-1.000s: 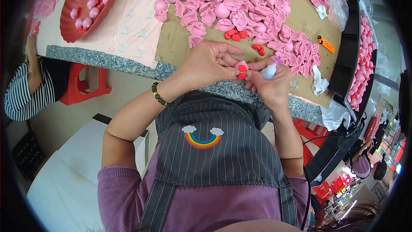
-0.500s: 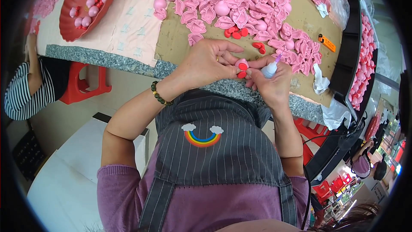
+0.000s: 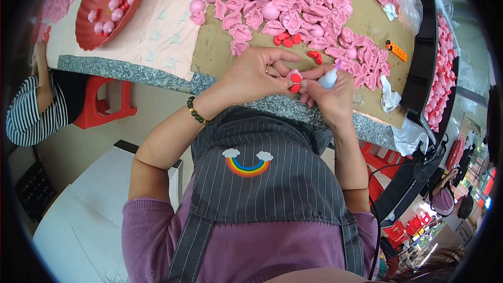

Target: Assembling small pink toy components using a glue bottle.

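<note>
Just over the table's near edge, my left hand (image 3: 252, 77) pinches a small pink ball-shaped piece (image 3: 292, 73) between thumb and fingers. Two red oval parts (image 3: 296, 78) show on its near side, one below the other. Meeting it from the right, the thumb and fingertips of my right hand (image 3: 338, 99) touch the lower red part. That hand also keeps a small translucent squeeze bottle (image 3: 328, 79) with a purple tip against its fingers, tip pointing up and away. Loose red pieces (image 3: 287, 40) lie on the brown board just beyond my hands.
A large heap of pink moulded pieces (image 3: 293, 0) covers the far board. A red dish (image 3: 84, 26) with pink balls stands at left. An orange cutter (image 3: 396, 51), crumpled white tissue (image 3: 389, 96) and a black tray (image 3: 425, 57) of pink-red pieces are at right. Another person's arm (image 3: 43, 73) shows far left.
Both hands keep nearly the same hold on the piece. The bottle tilts slightly further to the left in my right hand, and the whole view has shifted a little.
</note>
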Demonstrator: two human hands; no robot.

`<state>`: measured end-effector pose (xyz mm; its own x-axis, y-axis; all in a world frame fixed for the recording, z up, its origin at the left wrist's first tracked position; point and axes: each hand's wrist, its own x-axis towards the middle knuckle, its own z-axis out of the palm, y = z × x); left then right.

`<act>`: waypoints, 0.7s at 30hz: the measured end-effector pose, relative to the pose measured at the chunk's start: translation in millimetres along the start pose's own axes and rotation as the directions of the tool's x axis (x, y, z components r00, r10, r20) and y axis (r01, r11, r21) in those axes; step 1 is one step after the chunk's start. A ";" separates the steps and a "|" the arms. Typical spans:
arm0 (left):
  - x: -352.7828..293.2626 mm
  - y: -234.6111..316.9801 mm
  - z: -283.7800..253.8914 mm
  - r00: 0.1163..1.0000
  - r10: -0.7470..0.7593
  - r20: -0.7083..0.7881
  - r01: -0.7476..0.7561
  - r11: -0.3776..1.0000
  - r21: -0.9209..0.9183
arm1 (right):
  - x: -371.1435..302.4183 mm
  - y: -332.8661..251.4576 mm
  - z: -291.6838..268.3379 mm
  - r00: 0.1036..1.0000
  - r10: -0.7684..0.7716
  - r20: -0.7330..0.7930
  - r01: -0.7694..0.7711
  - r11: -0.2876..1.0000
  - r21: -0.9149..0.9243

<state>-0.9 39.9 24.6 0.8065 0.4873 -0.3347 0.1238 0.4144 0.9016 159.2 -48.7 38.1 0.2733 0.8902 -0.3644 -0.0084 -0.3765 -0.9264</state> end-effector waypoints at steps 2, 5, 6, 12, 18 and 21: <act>-0.5 -2.6 0.2 1.000 -0.007 0.018 0.008 0.998 -0.068 | 1.4 2.5 -0.3 0.999 0.039 0.026 -0.041 0.997 0.062; 0.9 -14.7 -0.3 0.997 0.080 0.023 -0.074 0.979 -0.188 | -0.2 16.5 4.4 0.994 -0.046 -0.095 0.075 0.940 0.333; 0.0 -18.3 0.5 0.986 0.164 0.010 -0.156 0.956 -0.247 | -3.3 20.4 6.7 0.981 -0.163 -0.105 0.193 0.863 0.466; -5.4 -22.0 0.9 0.985 0.172 -0.033 -0.169 0.883 -0.439 | -4.4 19.2 14.9 0.846 -0.520 -0.121 0.522 0.853 -0.017; -6.3 -21.4 4.3 0.958 0.269 -0.095 -0.285 0.920 -0.270 | -3.3 -2.0 7.9 0.761 -0.642 0.098 0.615 0.665 -0.424; -7.0 -7.8 3.5 0.983 0.178 -0.048 -0.183 0.924 -0.336 | 0.9 -0.9 3.6 0.695 -0.689 0.206 0.679 0.536 -0.501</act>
<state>-5.6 30.6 20.8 0.7873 0.5892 -0.1817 -0.2278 0.5519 0.8022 156.0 -46.7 38.2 -0.0021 0.9310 0.3651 0.6633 0.2745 -0.6962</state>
